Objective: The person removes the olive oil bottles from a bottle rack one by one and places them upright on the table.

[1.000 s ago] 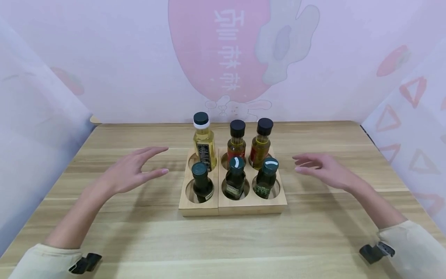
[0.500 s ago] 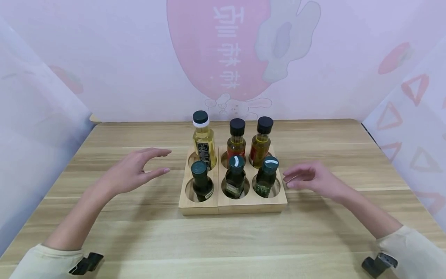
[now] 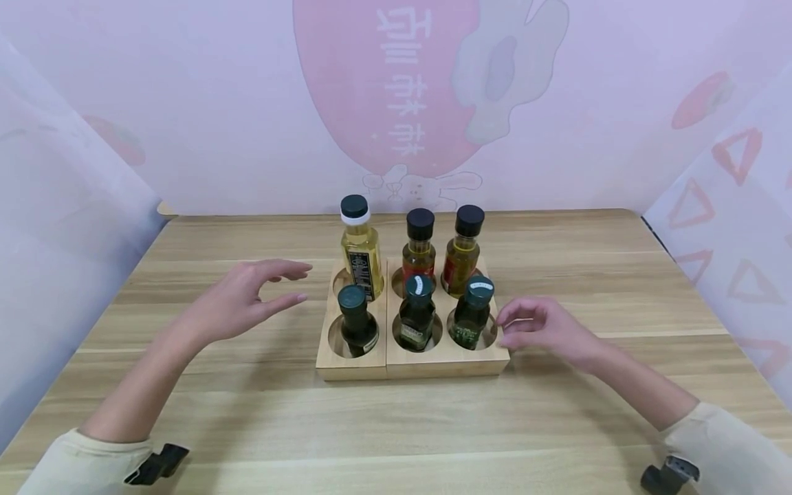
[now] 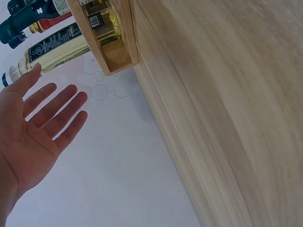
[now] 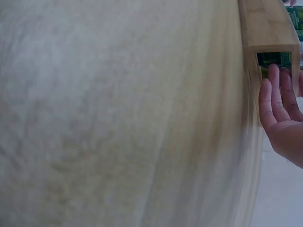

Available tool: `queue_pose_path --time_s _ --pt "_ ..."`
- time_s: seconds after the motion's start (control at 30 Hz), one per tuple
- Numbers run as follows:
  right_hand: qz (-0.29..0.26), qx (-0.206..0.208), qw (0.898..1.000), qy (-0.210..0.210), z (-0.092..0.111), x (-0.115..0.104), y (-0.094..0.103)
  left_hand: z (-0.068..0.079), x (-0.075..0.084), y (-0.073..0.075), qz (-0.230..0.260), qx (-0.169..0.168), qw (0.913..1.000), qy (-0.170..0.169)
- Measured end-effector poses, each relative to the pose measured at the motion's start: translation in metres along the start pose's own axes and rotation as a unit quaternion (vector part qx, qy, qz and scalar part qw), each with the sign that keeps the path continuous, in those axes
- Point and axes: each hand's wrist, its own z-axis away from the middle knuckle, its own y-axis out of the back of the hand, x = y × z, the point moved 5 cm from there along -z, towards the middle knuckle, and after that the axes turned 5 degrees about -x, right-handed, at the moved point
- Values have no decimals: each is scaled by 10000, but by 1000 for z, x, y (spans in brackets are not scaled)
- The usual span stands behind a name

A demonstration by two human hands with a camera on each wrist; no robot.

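A wooden bottle rack (image 3: pixel 442 368) with round holes stands mid-table, made of a narrow left section and a wider right one. Small dark green bottles with green caps, such as the front right bottle (image 3: pixel 471 316), fill its front row. Behind them stand a tall pale-yellow oil bottle (image 3: pixel 361 251) and two black-capped bottles with red labels. My right hand (image 3: pixel 544 330) is at the rack's right end; in the right wrist view its extended fingers (image 5: pixel 277 97) overlap the open side. My left hand (image 3: pixel 238 299), fingers spread and holding nothing, hovers left of the rack.
The wood-grain table (image 3: pixel 396 440) extends around the rack on all sides. A pale printed cloth (image 3: pixel 216 103) rises behind the table and along both sides. Dark wrist cameras sit at both cuffs.
My right hand has moved left from the open table to the rack's right end. My left hand has drifted slightly right, toward the rack. The bottles keep their places.
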Motion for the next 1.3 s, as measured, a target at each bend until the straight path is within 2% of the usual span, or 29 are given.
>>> queue_pose_path --time_s 0.27,0.43,0.6,0.7,0.93,1.3 --pt "-204 152 9997 -37 -5 4 -4 -5 8 -2 369 177 9988 -255" --pt "-168 20 9994 298 -5 7 -3 -11 14 -4 717 214 9959 -499" --pt "200 -63 9978 622 -5 5 -3 -15 18 -7 1002 289 9914 -786" --pt "370 -20 9973 639 -6 6 -2 -17 20 -9 1178 224 9897 -784" --pt "409 -81 9963 757 -8 8 0 -23 26 -15 1861 -123 9794 -774" --pt "334 -280 9951 890 -12 9 1 -35 39 -27 2398 -457 9682 -553"
